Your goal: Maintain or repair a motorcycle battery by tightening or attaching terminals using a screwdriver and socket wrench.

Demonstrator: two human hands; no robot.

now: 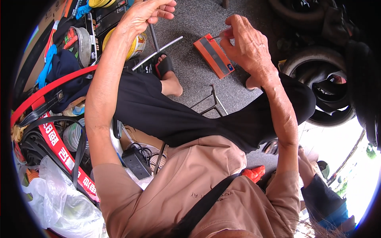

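Observation:
My right hand [246,43] is closed, thumb and fingers pinching what looks like a screwdriver [226,34] with a translucent reddish handle. Its thin shaft points to the end of an orange box with a dark stripe [214,55], shaped like a battery, on the grey floor between my feet. Cut by the top edge, my left hand [152,14] has its fingers bent and drawn together; whatever may be in them is too small to make out. A dark rod [154,37] runs down from beneath that hand and meets a silver bar [158,52] above my sandalled foot.
Tyres [321,85] are piled at the right. Crowding the left are a red strap [51,89], a clear plastic bag [63,202], black rubber strips and a yellow tin [137,45]. A metal stand [214,101] is between my knees. Another person's arm [307,170] shows at lower right.

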